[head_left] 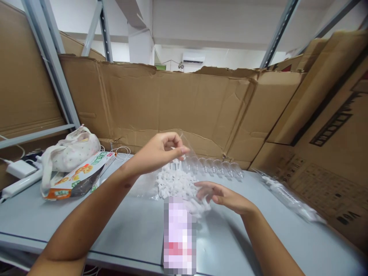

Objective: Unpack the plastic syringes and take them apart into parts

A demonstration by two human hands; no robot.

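Observation:
Above a pile of small white plastic pieces [175, 180], my left hand [169, 147] is raised with thumb and fingers pinched together. Clear plastic film [188, 143] shows right at its fingertips and looks like the edge of a bag, though what the pinch holds is partly hidden. My right hand [218, 195] hovers at the right side of the pile, its fingers apart and smeared by motion. More white pieces [198, 207] lie blurred under its fingertips. Close in front of the pile is a pixelated upright rectangle [179, 234], phone-like in shape.
Nested clear plastic cups [221, 167] lie in a row behind the pile. Bagged clear items [290, 197] lie at right. A white cloth bag [74, 147], a printed food box [83, 174] and a power strip [23, 186] sit at left. Cardboard walls [172, 99] enclose the grey table [129, 234].

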